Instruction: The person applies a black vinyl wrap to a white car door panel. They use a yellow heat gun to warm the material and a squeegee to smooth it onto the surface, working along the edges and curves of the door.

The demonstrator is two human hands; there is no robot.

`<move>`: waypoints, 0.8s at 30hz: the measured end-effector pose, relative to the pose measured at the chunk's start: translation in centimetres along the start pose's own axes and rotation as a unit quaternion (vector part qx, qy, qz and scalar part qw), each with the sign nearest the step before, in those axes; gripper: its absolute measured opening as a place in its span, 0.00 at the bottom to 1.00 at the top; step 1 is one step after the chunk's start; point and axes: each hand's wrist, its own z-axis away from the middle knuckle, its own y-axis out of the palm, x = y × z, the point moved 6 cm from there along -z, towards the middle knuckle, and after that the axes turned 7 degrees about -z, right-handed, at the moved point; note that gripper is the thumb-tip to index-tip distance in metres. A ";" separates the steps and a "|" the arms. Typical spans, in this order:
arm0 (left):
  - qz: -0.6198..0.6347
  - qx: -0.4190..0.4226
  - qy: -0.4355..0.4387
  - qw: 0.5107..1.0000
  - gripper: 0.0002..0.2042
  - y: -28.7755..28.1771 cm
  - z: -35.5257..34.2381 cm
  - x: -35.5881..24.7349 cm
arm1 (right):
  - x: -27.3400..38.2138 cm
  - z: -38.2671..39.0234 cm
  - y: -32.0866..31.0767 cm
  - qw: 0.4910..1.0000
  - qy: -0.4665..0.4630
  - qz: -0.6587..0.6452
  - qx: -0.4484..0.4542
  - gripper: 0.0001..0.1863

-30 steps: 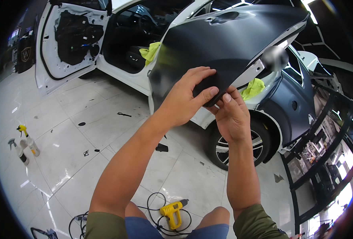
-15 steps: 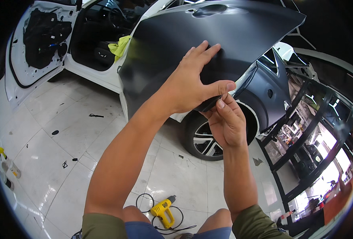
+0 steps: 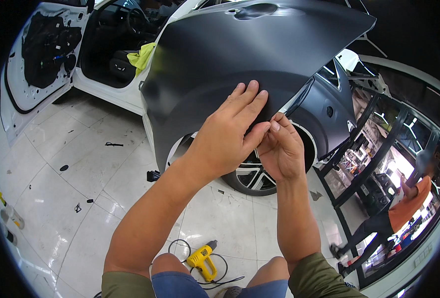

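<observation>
A matte black car door (image 3: 205,54) stands open ahead of me. My left hand (image 3: 230,126) rests with its fingers stretched over the lower part of the door panel, its thumb pointing at my right hand. My right hand (image 3: 282,149) is closed in a pinch at the door's rear edge, thumb against forefinger, on what looks like the edge of the black film. The pinched bit itself is mostly hidden by the fingers. Behind both hands shows the rear wheel (image 3: 252,179).
A yellow heat gun (image 3: 202,262) with a black cord lies on the tiled floor (image 3: 120,198) between my knees. A yellow-green cloth (image 3: 141,57) hangs at the door's front edge. Small dark scraps and spray bottles (image 3: 12,213) are at left. A person in orange (image 3: 403,211) walks at right.
My left hand has come down the door panel and its fingers have drawn closer together. My right hand keeps its pinch. A person has come into view at the right.
</observation>
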 end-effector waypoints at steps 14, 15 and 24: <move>-0.163 -0.045 0.045 0.985 0.19 0.7 1.2 -2.3 | -0.2 -0.1 -0.6 1.000 0.005 -0.013 0.008 0.05; -0.143 -0.052 0.039 0.988 0.18 0.5 1.2 -2.2 | -0.1 -0.1 -0.6 1.000 0.009 -0.012 0.015 0.05; -0.046 -0.062 -0.037 0.996 0.19 -0.6 0.9 -1.7 | 4.2 -1.3 0.4 0.985 -0.146 0.088 -0.024 0.16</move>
